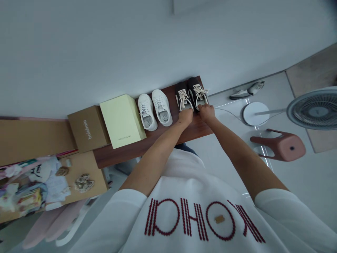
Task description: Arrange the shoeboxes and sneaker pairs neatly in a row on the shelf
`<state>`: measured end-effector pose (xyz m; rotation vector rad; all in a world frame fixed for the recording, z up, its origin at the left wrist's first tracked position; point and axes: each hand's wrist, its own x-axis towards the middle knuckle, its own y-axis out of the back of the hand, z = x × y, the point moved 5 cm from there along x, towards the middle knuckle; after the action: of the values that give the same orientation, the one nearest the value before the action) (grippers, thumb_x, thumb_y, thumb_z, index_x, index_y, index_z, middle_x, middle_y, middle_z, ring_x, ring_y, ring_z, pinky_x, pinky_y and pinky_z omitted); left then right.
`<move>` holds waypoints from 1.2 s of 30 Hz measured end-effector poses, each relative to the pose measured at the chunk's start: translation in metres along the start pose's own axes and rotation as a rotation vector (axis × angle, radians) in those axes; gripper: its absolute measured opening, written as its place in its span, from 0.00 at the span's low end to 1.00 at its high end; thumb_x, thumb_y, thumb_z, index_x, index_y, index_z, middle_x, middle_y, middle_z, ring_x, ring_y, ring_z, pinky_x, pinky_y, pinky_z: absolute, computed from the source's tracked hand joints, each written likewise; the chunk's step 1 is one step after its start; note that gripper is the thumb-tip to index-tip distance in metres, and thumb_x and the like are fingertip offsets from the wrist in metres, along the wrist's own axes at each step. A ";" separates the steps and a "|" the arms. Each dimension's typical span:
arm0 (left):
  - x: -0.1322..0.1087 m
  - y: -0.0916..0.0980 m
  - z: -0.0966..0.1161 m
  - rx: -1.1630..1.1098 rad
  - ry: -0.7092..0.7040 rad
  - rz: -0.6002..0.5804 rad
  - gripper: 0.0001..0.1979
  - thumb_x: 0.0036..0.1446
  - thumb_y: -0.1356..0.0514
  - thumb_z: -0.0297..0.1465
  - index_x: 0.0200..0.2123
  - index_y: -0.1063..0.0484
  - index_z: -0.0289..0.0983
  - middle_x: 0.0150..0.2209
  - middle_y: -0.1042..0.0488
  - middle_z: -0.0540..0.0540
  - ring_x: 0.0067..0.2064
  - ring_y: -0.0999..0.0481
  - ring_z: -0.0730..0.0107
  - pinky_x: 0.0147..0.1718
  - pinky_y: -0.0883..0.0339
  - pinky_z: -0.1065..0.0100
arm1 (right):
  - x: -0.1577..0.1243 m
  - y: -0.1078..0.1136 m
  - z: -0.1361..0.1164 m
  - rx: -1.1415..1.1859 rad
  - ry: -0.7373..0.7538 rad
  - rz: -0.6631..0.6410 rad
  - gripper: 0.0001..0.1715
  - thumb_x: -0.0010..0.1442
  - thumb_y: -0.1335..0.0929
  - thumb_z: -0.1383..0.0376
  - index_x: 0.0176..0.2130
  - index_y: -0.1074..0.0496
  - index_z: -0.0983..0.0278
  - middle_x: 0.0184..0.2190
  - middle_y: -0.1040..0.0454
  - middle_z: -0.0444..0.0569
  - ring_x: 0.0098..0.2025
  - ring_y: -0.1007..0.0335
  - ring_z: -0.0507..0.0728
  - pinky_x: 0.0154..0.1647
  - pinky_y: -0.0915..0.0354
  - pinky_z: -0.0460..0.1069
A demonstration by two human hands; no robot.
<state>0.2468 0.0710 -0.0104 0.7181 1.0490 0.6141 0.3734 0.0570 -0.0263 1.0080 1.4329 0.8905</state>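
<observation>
Two black sneakers with cream laces stand side by side at the right end of a reddish-brown wooden shelf (163, 135), toes toward the wall. My left hand (186, 116) is closed on the heel of the left black sneaker (182, 94). The heel of the right black sneaker (196, 88) is gripped by my right hand (206, 112), its fingers curled into the opening. To their left sits a pair of white sneakers, a left one (146, 109) and a right one (161, 104), untouched.
A pale yellow box (121, 121) and a brown box (88, 128) stand left on the shelf, beside a cluttered cardboard surface (89, 165). At right are a floor fan (316, 110), a pink stool (291, 146) and shoes (243, 93) on the floor.
</observation>
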 end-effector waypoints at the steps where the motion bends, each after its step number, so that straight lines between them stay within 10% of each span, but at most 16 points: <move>1: 0.001 0.000 0.000 -0.004 0.001 0.000 0.18 0.69 0.48 0.25 0.57 0.25 0.37 0.53 0.20 0.36 0.57 0.22 0.52 0.54 0.31 0.58 | 0.000 0.000 -0.001 -0.005 -0.003 0.005 0.13 0.67 0.36 0.70 0.48 0.25 0.67 0.47 0.19 0.66 0.52 0.27 0.67 0.48 0.38 0.56; 25: -0.027 0.030 -0.021 -0.011 -0.079 0.161 0.17 0.71 0.44 0.36 0.58 0.26 0.37 0.53 0.19 0.34 0.58 0.22 0.48 0.53 0.29 0.56 | -0.026 0.036 -0.027 0.091 -0.020 0.176 0.18 0.69 0.36 0.63 0.54 0.28 0.68 0.51 0.22 0.67 0.53 0.30 0.72 0.53 0.37 0.60; 30: -0.071 0.024 -0.062 -0.085 0.008 0.165 0.15 0.72 0.47 0.34 0.53 0.22 0.41 0.51 0.18 0.39 0.55 0.20 0.54 0.51 0.29 0.60 | -0.044 0.041 -0.052 0.127 0.016 0.172 0.18 0.70 0.37 0.62 0.55 0.27 0.67 0.51 0.22 0.65 0.52 0.28 0.70 0.51 0.37 0.58; 36: -0.163 0.003 -0.165 -0.252 0.322 0.300 0.13 0.71 0.44 0.34 0.50 0.20 0.43 0.49 0.16 0.44 0.52 0.18 0.61 0.51 0.29 0.65 | -0.062 0.015 -0.091 0.185 0.089 0.055 0.18 0.70 0.36 0.62 0.55 0.27 0.65 0.51 0.20 0.61 0.52 0.25 0.68 0.52 0.34 0.57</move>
<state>0.0328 -0.0115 0.0285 0.5687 1.1399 1.1293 0.2858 0.0053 0.0187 1.1625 1.5915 0.8624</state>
